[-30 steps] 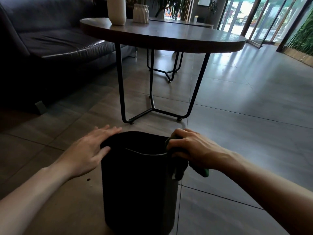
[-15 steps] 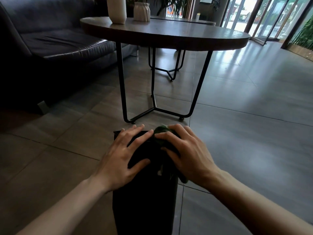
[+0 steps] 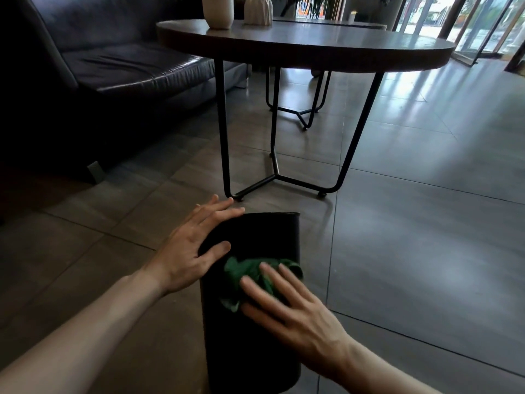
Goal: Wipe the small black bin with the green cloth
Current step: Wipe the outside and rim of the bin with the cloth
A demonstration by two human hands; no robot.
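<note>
While the spread left hand (image 3: 193, 251) steadied the light, tippy small black bin (image 3: 252, 331), the flat, open right hand (image 3: 295, 305) pressed the soft green cloth (image 3: 250, 274) against its near side.

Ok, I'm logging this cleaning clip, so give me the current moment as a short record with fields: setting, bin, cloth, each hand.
setting: tiled floor, round table beyond the bin, dark sofa at left
bin: small black bin, tipped away from the camera, its side facing up
cloth: green cloth, bunched, pressed on the bin's side
left hand: left hand flat on the bin's upper left edge, fingers spread, steadying it
right hand: right hand flat over the cloth, slightly blurred
on table: two pale vases
</note>
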